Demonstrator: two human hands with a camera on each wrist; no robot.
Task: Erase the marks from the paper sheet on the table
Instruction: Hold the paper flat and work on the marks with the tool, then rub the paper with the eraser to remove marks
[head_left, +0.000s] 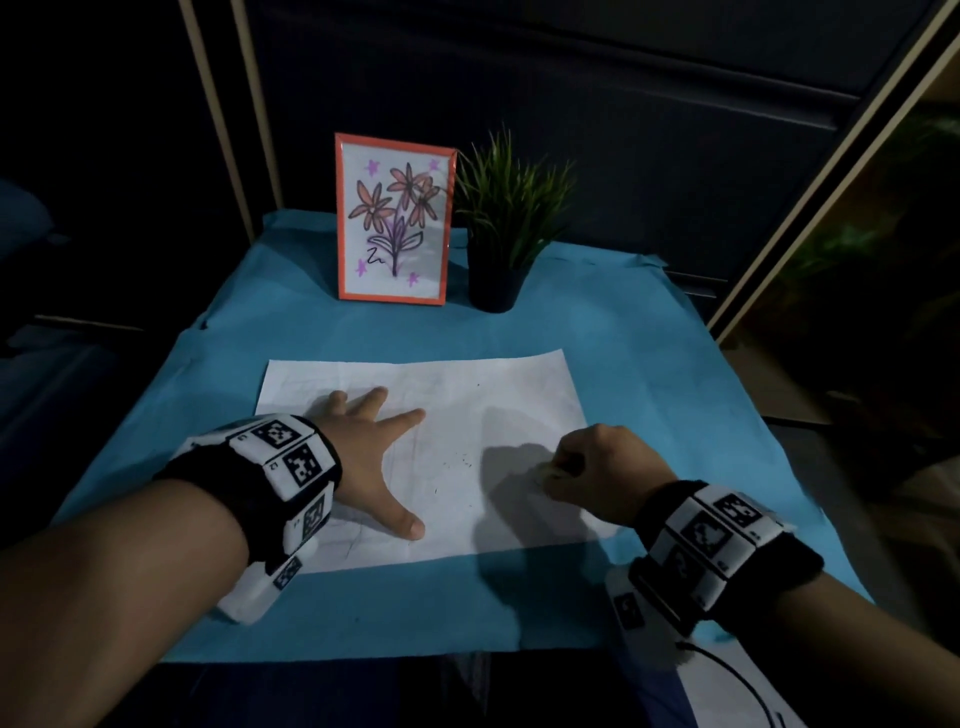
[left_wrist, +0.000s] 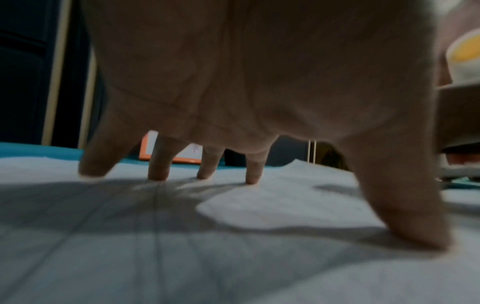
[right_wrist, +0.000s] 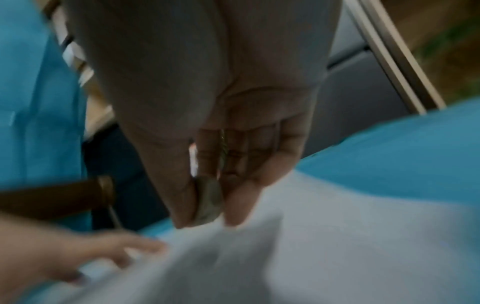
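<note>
A white paper sheet (head_left: 467, 405) lies on the blue-covered table (head_left: 649, 338), with faint pencil lines and dark crumbs near its middle. My left hand (head_left: 374, 447) is spread flat on the sheet's left half, fingers straight and fingertips (left_wrist: 157, 174) pressing the paper (left_wrist: 259, 216). My right hand (head_left: 587, 462) is at the sheet's right side, with thumb and fingers pinching a small pale eraser (right_wrist: 209, 202) whose lower end is at the paper (right_wrist: 337, 236). The right wrist view is blurred. In the head view the eraser (head_left: 553, 472) shows only as a pale edge.
A flower drawing in an orange frame (head_left: 392, 218) stands at the table's back, with a small potted plant (head_left: 501, 228) in a black pot to its right. Dark cabinets rise behind. A black cable (head_left: 727, 670) runs over a white surface at the near right corner.
</note>
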